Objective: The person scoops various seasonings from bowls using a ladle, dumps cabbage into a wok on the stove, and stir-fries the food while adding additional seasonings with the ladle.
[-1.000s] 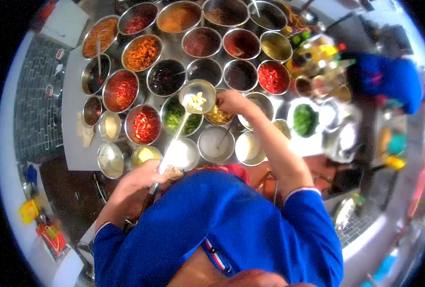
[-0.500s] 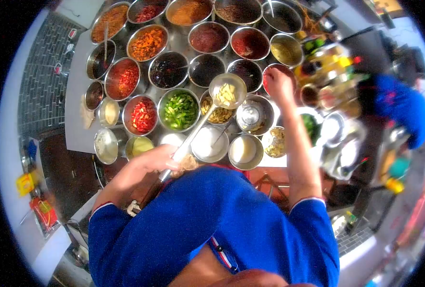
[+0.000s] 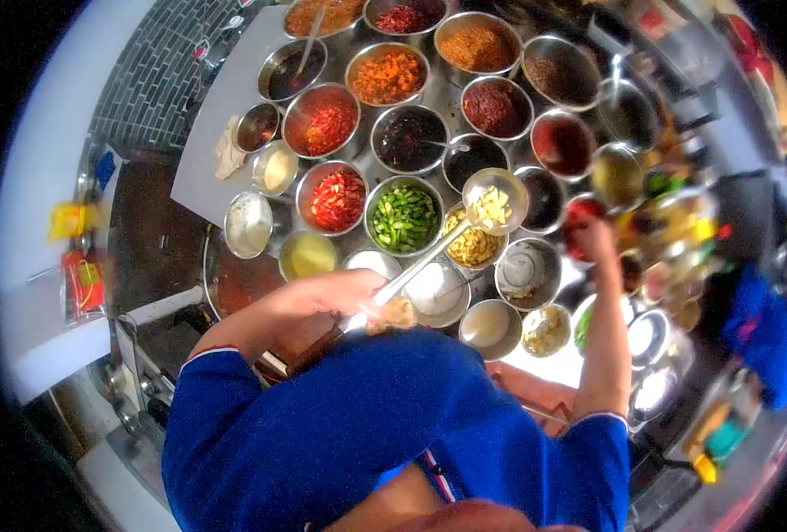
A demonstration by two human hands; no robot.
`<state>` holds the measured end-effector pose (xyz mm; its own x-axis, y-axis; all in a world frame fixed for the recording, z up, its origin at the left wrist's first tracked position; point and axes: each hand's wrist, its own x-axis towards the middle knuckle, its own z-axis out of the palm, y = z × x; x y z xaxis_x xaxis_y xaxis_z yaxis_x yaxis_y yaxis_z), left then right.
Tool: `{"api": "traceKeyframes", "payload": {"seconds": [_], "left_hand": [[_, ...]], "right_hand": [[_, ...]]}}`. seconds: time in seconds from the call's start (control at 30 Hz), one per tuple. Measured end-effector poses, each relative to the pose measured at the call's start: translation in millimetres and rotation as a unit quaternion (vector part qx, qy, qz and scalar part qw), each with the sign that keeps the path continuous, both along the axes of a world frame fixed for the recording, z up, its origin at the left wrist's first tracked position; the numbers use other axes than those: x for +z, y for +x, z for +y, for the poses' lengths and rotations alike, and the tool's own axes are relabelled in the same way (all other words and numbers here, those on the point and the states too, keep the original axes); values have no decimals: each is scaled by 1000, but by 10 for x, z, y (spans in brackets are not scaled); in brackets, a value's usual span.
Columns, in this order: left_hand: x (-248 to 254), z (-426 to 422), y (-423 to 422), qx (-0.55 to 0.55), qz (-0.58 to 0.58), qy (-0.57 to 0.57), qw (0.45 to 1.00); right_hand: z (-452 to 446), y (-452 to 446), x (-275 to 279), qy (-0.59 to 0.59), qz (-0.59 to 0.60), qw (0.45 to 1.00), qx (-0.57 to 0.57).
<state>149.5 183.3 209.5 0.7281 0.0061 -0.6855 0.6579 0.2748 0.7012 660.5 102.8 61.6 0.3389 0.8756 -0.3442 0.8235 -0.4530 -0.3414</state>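
My left hand (image 3: 354, 294) is wrapped round the handle of a long ladle (image 3: 424, 260). The ladle's round bowl holds pale yellow sliced pieces (image 3: 491, 205) and hangs over the edge of a pot of similar yellow pieces (image 3: 473, 248). On the right, my right hand (image 3: 596, 241) is at a pot of red chopped food (image 3: 580, 217), its fingers closed and pointing into the pot. Whatever those fingers hold is too small and blurred to tell. Left of the ladle bowl stands a pot of chopped green peppers (image 3: 403, 215).
Several metal pots cover the counter, among them one of red peppers (image 3: 338, 200), one of dark sauce (image 3: 409, 140) and one of white powder (image 3: 436, 291). A cloth (image 3: 230, 151) lies at the left edge. Another person in blue (image 3: 770, 337) is at the far right.
My right hand has moved from the yellow pieces' pot to the red pot on the right. The ladle stays in my left hand. The whole view has turned and shifted.
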Motion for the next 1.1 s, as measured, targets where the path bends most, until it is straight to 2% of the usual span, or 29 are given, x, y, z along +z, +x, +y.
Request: {"api": "traceKeyframes", "payload": {"seconds": [0.1, 0.2, 0.27, 0.33, 0.4, 0.43, 0.5, 0.6, 0.7, 0.8, 0.87, 0.93, 0.97, 1.0, 1.03, 1.07, 1.1], "left_hand": [[72, 39, 31, 10, 5, -1, 1000], [-73, 76, 6, 12, 5, -7, 1000], [-17, 145, 11, 9, 8, 4, 1000], [-184, 143, -89, 29, -11, -9, 999], [-133, 193, -136, 41, -21, -4, 999], [-155, 205, -186, 59, -33, -12, 998], [-190, 214, -305, 97, -56, -27, 993], [-93, 341, -468, 50, -27, -18, 998], [244, 515, -584, 130, -11, -22, 991], [115, 734, -669, 203, -49, -24, 978], [245, 969, -614, 269, -37, -1, 962], [70, 1216, -596, 288, -65, 22, 955], [55, 1330, -603, 298, -38, 35, 953], [-56, 1408, -577, 323, -72, 23, 943], [-93, 1506, -543, 329, -98, 36, 939], [-116, 1598, -490, 335, -124, 49, 933], [-131, 1682, -403, 346, -121, 64, 928]], "right_hand": [[42, -63, 330, 81, 144, 979, -121], [395, -735, 1255, 139, 268, 944, -137], [582, -1049, 1182, 170, 431, 878, -124], [803, -1384, 1245, 118, 350, 928, -46], [979, -1575, 1172, 127, 189, 972, 63], [1039, -1657, 1221, 167, 109, 974, 107], [1178, -1836, 1349, 173, 99, 977, 76], [1308, -2000, 1348, 252, 84, 960, 84], [1319, -2207, 1485, 332, 54, 934, 116], [1166, -2531, 1616, 260, 198, 945, -6], [1058, -2745, 1577, 225, 219, 949, 2], [987, -2877, 1403, 237, 204, 945, 100], [935, -2924, 1382, 209, 204, 949, 115], [886, -3035, 1433, 179, 205, 953, 129], [833, -3135, 1441, 96, 318, 941, 62], [776, -3236, 1442, 11, 423, 906, -6], [697, -3319, 1333, 6, 516, 857, -19]]}}
